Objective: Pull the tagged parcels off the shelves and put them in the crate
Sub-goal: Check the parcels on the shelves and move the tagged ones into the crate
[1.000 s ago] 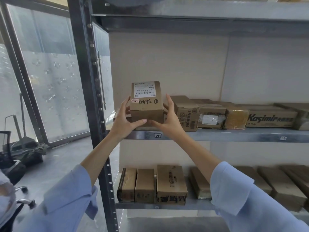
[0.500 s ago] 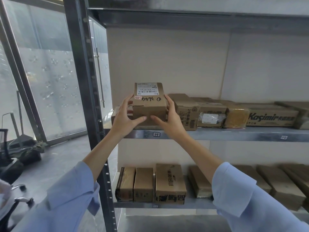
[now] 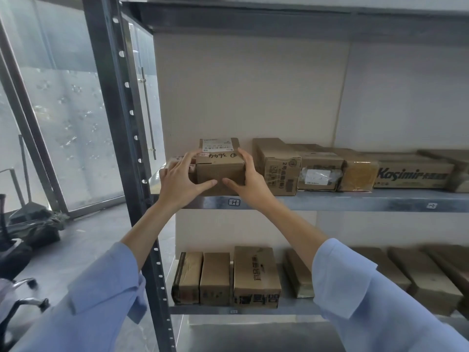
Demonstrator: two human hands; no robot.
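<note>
Starting at the far left, an office chair [image 3: 17, 293] sits on the grey floor before a frosted glass door [image 3: 63, 123], and then the dark steel upright [image 3: 118, 118] of the rack cuts through the view. Just past it, the left hand [image 3: 177, 181] is on the tagged parcel [image 3: 219, 171], fingers spread over its left side and top corner, thumb hooked along the lower front edge. That parcel, a small cardboard box with a white label and handwriting on top, is at the left end of the middle shelf [image 3: 355, 200], right at the front lip; whether it rests on the metal or hangs just clear, I cannot tell. The right hand [image 3: 250, 179] clamps the opposite side, fingers wrapped up the right face, thumb across the front. Further right, a printed brown box [image 3: 279, 171], a white-stickered box [image 3: 318, 174], a yellowish packet [image 3: 357, 174] and a Kosimir carton [image 3: 411, 174] line the same shelf.
</note>
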